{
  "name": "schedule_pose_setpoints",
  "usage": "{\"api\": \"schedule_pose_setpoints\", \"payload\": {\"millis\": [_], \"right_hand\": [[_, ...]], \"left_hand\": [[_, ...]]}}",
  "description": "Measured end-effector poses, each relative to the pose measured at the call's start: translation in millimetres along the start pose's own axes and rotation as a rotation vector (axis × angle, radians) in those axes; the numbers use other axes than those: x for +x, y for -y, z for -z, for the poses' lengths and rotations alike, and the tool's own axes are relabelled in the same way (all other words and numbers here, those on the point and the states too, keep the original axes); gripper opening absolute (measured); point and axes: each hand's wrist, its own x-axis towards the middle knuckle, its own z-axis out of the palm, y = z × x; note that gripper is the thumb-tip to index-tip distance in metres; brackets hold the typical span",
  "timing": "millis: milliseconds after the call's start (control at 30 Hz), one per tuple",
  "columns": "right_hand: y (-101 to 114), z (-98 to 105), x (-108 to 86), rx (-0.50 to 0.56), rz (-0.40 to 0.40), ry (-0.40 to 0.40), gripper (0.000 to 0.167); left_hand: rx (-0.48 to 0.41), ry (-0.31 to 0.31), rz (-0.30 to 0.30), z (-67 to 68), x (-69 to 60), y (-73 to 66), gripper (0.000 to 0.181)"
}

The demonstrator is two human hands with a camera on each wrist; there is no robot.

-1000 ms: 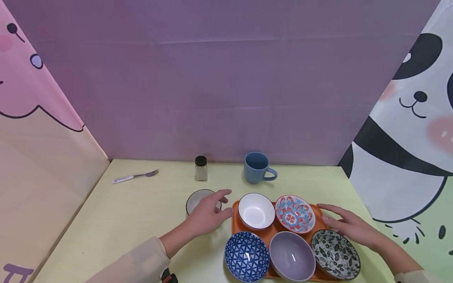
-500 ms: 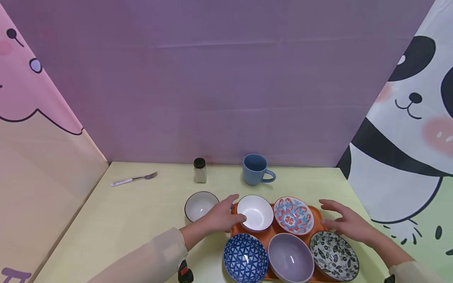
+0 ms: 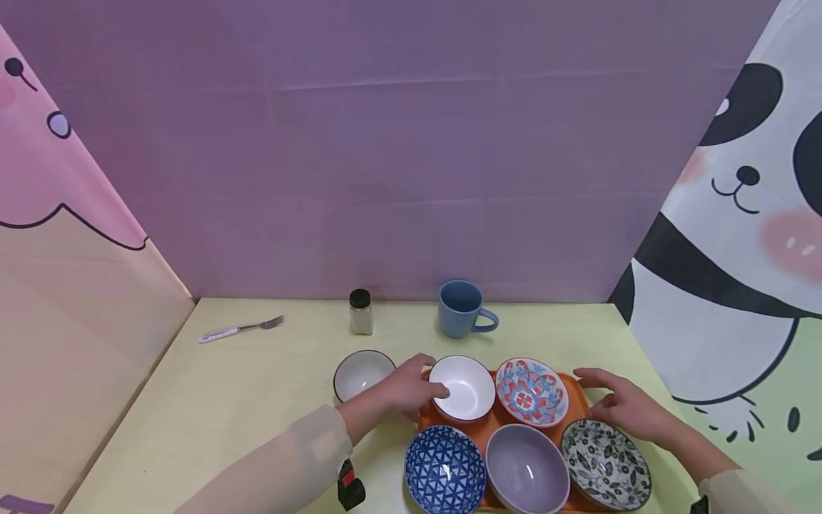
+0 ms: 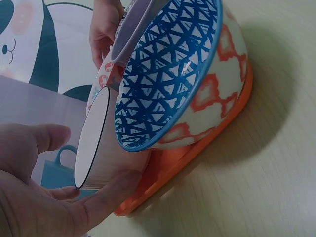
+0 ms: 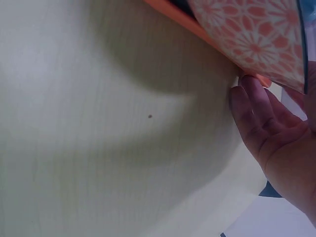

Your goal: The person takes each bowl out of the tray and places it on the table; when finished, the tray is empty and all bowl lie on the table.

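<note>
At the white bowl (image 3: 464,389), the left hand (image 3: 401,389) has its thumb over the near-left part of the rim. The left wrist view shows that hand (image 4: 44,197) with fingers extended along the white bowl's outside (image 4: 118,163) and the thumb apart from the rim. On the right, the other hand (image 3: 626,407) is beside the orange tray (image 3: 576,395), behind the black-and-white floral bowl (image 3: 606,464). Its fingertips reach the tray edge (image 5: 197,27) in the right wrist view, where the hand (image 5: 276,133) is loosely bent under a patterned bowl (image 5: 252,39).
The tray also bears a red-and-blue patterned bowl (image 3: 531,392), a blue patterned bowl (image 3: 445,469) and a purple bowl (image 3: 527,468). A grey-white bowl (image 3: 362,373) stands left of it. Behind are a blue mug (image 3: 459,310), a black-lidded jar (image 3: 361,314) and a fork (image 3: 240,329).
The left hand has moved right, from in front of the grey-white bowl to the white bowl's rim. The right hand has shifted slightly beside the tray, its fingers drawn a little closer.
</note>
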Motion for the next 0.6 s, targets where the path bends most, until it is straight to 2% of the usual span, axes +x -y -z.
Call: {"api": "schedule_pose_setpoints", "payload": {"millis": [233, 467, 600], "right_hand": [[-3.1, -0.4, -1.5, 0.004, -0.008, -0.016, 0.068], [-6.5, 0.3, -0.1, -0.010, -0.023, -0.029, 0.063], [-4.6, 0.8, 1.1, -0.042, 0.003, -0.033, 0.059]], "left_hand": [[0.024, -0.034, 0.026, -6.0, 4.7, -4.4, 0.072], [0.033, -0.033, 0.005, -7.8, 11.5, -4.4, 0.044], [0.030, -0.061, 0.023, -8.0, 11.6, -3.9, 0.052]]}}
